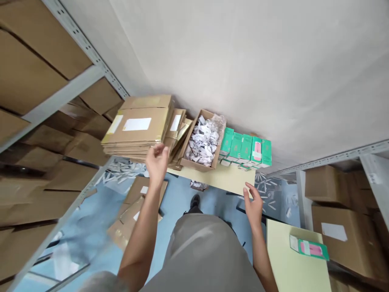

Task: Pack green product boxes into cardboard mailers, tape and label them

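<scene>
My left hand (pixel 157 163) is raised by the front right corner of a stack of flattened cardboard boxes (pixel 158 117). Its fingers are loosely bent with the thumb apart, and nothing shows in them; whether it touches the stack I cannot tell. My right hand (pixel 253 205) hovers at the right front corner of the pale yellow table (pixel 227 178), fingers apart and holding nothing. Between the hands, an open carton (pixel 199 165) full of crumpled white paper (pixel 203 140) sits on the table. To its right stands a row of green boxes (pixel 243 148), one showing a pink picture.
A second pale table (pixel 291 271) at lower right bears one green and pink box (pixel 313 248). Shelves of brown cartons (pixel 337 231) flank both sides. Flattened cardboard (pixel 130 211) and white paper strips (pixel 121 172) lie on the blue floor. A grey wall (pixel 227 61) rises behind the table.
</scene>
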`<state>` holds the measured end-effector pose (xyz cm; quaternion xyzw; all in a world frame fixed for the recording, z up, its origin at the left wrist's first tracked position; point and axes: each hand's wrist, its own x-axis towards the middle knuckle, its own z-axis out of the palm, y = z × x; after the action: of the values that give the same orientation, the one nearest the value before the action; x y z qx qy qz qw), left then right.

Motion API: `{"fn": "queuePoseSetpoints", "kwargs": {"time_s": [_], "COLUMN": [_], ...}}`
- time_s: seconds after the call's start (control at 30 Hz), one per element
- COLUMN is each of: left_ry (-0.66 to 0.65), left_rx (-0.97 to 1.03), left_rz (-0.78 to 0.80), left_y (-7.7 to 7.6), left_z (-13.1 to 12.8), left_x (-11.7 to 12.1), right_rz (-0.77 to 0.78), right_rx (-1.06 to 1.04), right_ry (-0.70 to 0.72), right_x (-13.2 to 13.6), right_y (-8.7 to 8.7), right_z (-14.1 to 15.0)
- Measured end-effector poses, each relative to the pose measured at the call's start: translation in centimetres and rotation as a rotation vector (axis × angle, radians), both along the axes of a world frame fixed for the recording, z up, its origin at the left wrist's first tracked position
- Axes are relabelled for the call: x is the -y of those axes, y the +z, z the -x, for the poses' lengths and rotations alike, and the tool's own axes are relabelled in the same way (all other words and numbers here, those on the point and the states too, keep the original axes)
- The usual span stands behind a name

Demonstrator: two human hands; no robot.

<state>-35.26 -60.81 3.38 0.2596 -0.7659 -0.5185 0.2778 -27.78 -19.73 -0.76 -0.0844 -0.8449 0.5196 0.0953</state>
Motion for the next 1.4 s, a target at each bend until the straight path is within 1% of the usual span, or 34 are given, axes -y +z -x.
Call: {"fn": "queuePoseSetpoints", "kwargs": {"time_s": [0.03, 0.07, 0.1, 0.13, 0.2, 0.3, 0.4, 0.5, 0.6, 0.73, 0.8, 0.83, 0.9, 1.0, 1.03, 1.1, 1.17, 1.23, 1.3, 1.33, 1.4], "left_ry": [0.029, 0.037, 0.026, 0.004, -0.033, -0.077, -0.139, -0.162, -0.145, -0.101, -0.060, -0.023, 0.080, 0.221, 0.247, 0.254, 0.209, 0.138, 0.009, -0.070, -0.261], "left_rx": [0.034, 0.078, 0.132, 0.190, 0.297, 0.404, 0.473, 0.568, 0.673, 0.706, 0.698, 0.678, 0.594, 0.369, 0.276, 0.088, -0.049, -0.119, -0.179, -0.200, -0.180], "left_rz": [0.158, 0.269, 0.340, 0.377, 0.396, 0.451, 0.550, 0.599, 0.624, 0.642, 0.616, 0.602, 0.581, 0.556, 0.542, 0.488, 0.410, 0.336, 0.270, 0.236, 0.175], "left_y": [0.1, 0.1, 0.0, -0.1, -0.3, -0.5, -0.1, 0.6, 1.0, 1.0, 1.5, 1.9, 3.4, 7.0, 8.4, 11.1, 13.4, 15.1, 15.8, 15.9, 15.6], "left_z": [1.1, 2.2, 3.2, 4.1, 5.4, 6.1, 6.1, 6.2, 6.3, 6.1, 5.7, 5.4, 4.7, 3.2, 2.7, 1.6, 0.7, 0.3, 0.5, 0.8, 2.0], "left_x": [2.5, 4.6, 6.2, 7.4, 8.5, 8.8, 8.8, 9.2, 9.8, 11.0, 11.7, 12.1, 12.8, 13.1, 12.8, 11.8, 10.1, 8.0, 5.7, 4.5, 1.7], "right_rz": [-0.004, -0.007, -0.009, -0.008, 0.001, 0.026, 0.052, 0.057, 0.051, 0.056, 0.061, 0.063, 0.073, 0.092, 0.096, 0.105, 0.115, 0.127, 0.131, 0.129, 0.103], "right_rx": [-0.008, -0.014, -0.017, -0.019, -0.026, -0.040, -0.032, -0.009, 0.005, 0.002, -0.008, -0.013, -0.021, -0.027, -0.032, -0.051, -0.080, -0.109, -0.143, -0.166, -0.232], "right_ry": [0.044, 0.083, 0.117, 0.148, 0.203, 0.264, 0.291, 0.293, 0.300, 0.320, 0.328, 0.332, 0.333, 0.318, 0.309, 0.281, 0.228, 0.127, -0.015, -0.097, -0.282], "right_x": [2.1, 4.2, 6.1, 7.9, 11.0, 14.3, 16.2, 17.2, 18.0, 18.9, 19.3, 19.4, 19.6, 19.6, 19.5, 18.9, 17.7, 15.8, 13.1, 11.6, 8.2], "right_y": [0.9, 1.8, 2.6, 3.3, 4.4, 5.2, 5.4, 5.5, 5.5, 5.2, 4.9, 4.8, 4.6, 4.5, 4.6, 4.8, 5.4, 6.2, 7.4, 8.1, 9.7], "right_z": [0.9, 1.6, 2.2, 2.8, 3.5, 4.1, 4.4, 4.6, 4.9, 5.1, 5.1, 5.1, 5.0, 4.6, 4.5, 4.3, 4.1, 3.7, 2.9, 2.3, 0.4]}}
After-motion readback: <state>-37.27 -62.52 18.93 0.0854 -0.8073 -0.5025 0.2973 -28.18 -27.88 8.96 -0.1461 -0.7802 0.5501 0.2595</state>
